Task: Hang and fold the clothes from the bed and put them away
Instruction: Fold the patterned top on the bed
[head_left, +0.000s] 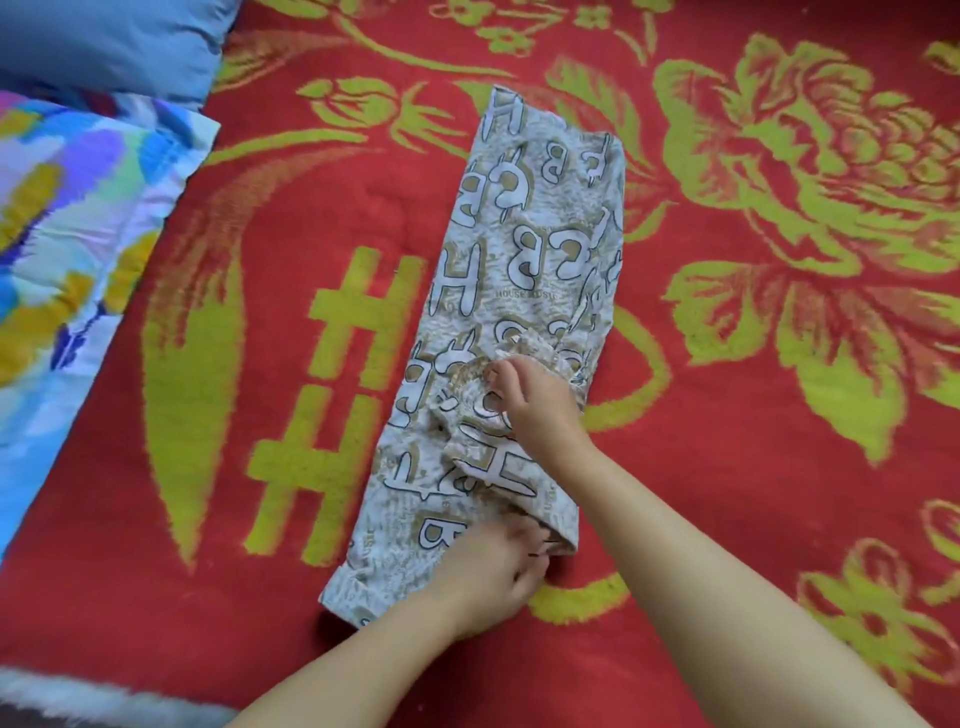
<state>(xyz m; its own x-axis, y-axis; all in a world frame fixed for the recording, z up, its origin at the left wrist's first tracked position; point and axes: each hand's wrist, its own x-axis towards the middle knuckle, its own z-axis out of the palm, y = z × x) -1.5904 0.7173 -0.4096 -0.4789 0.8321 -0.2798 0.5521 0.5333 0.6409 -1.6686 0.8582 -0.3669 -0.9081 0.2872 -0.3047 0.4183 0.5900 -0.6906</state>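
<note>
A beige garment (519, 249) printed with large white letters lies folded into a long narrow strip on the red bed cover, running from the near middle to the far middle. My right hand (535, 400) pinches a bunched fold of the cloth about two thirds down the strip. My left hand (493, 571) grips the garment's near right edge, fingers curled into the fabric. Both forearms come in from the bottom of the view.
The bed is covered by a red blanket (753, 467) with yellow-green flowers. A colourful patterned quilt (72, 234) lies at the left and a blue pillow (114, 41) at the far left. A white fluffy edge (78, 696) shows at the bottom left.
</note>
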